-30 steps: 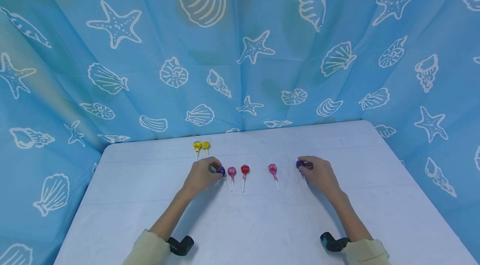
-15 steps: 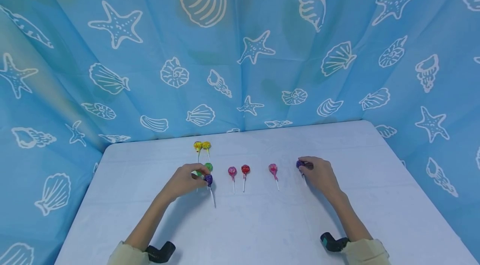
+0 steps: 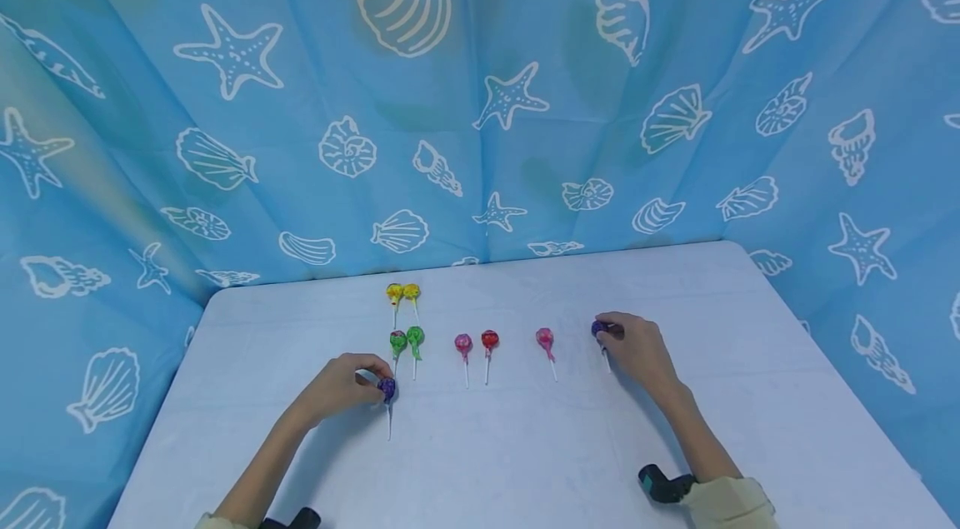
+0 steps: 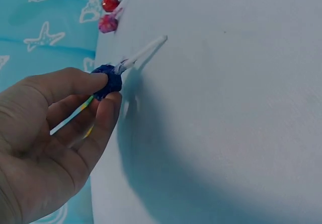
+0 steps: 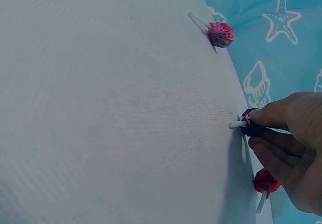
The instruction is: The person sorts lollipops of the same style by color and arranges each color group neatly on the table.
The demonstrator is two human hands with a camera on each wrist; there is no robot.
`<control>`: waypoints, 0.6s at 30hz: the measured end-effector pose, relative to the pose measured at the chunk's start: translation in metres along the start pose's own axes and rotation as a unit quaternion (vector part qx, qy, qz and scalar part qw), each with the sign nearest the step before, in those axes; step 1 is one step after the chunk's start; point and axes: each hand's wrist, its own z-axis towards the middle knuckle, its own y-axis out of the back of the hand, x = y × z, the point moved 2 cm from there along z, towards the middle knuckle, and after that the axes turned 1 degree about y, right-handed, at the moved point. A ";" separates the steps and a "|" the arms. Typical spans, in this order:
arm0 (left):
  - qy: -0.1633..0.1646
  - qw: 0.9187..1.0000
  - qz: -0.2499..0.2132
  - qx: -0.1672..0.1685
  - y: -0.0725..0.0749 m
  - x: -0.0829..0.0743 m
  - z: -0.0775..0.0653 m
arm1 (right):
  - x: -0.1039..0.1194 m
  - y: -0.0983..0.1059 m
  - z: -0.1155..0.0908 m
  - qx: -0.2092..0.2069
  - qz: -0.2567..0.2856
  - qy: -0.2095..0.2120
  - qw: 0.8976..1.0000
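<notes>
In the head view my left hand (image 3: 341, 386) pinches the wrapped head of a purple lollipop (image 3: 386, 388), just in front of two green lollipops (image 3: 416, 336). The left wrist view shows thumb and finger on that purple lollipop (image 4: 109, 82), its white stick angled away over the table. On the right side, my right hand (image 3: 636, 347) pinches another purple lollipop (image 3: 599, 328) by its head. Beyond that hand a red lollipop (image 5: 266, 181) shows in the right wrist view; the head view hides it.
Two yellow lollipops (image 3: 412, 292) lie at the back left. A pink lollipop (image 3: 463, 343) and a red lollipop (image 3: 490, 339) lie side by side mid-table, with another pink one (image 3: 545, 337) to their right. A blue shell-print curtain (image 3: 480, 137) borders the white table (image 3: 510, 454).
My left hand has carried its purple lollipop left and toward the front edge, away from the pink one, uncovering the two green lollipops. The right hand has stayed nearly still.
</notes>
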 end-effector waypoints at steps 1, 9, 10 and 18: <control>0.001 1.000 0.002 0.000 0.000 0.000 -0.001 | 0.000 0.000 0.000 -0.001 0.001 0.000 1.000; 0.016 1.000 0.003 0.001 -0.005 0.004 0.001 | 0.004 0.001 -0.003 -0.022 0.025 -0.002 0.999; 0.020 1.000 0.002 0.000 -0.006 0.005 0.002 | 0.007 0.001 -0.003 -0.024 0.031 -0.002 0.999; 0.020 1.000 -0.007 -0.002 -0.007 0.011 0.005 | 0.038 0.001 -0.006 -0.022 0.071 0.005 0.997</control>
